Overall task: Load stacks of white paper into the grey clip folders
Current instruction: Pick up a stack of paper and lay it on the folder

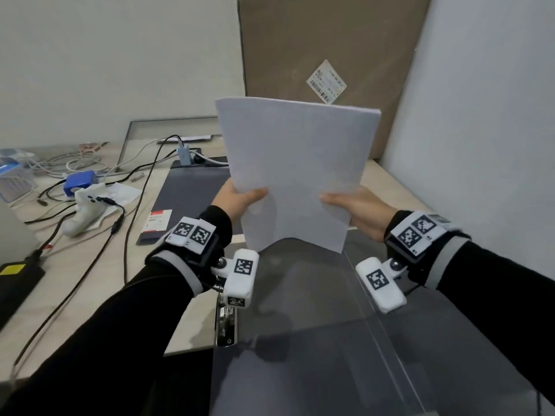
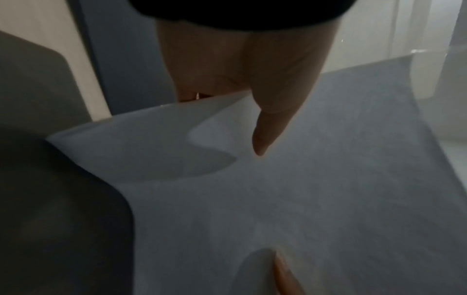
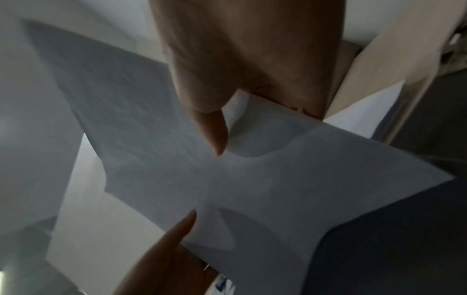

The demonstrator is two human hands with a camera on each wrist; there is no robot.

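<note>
A stack of white paper [image 1: 295, 166] is held upright in the air in front of me, its lower edge just above an open grey clip folder [image 1: 300, 325] at the table's near edge. My left hand [image 1: 240, 199] grips the stack's left side, thumb on the near face. My right hand [image 1: 351, 205] grips the right side the same way. The left wrist view shows the left thumb [image 2: 267, 127] pressed on the paper [image 2: 303, 189]. In the right wrist view the right thumb [image 3: 209, 123] lies on the sheet [image 3: 227, 169]. The folder's metal clip [image 1: 226, 322] sits along its left side.
A second dark grey folder [image 1: 189, 190] lies on the table behind the hands. Cables, a blue box [image 1: 79, 181] and a white controller [image 1: 84, 208] clutter the left of the table. A brown cardboard sheet [image 1: 330, 46] leans against the wall. A white wall stands close on the right.
</note>
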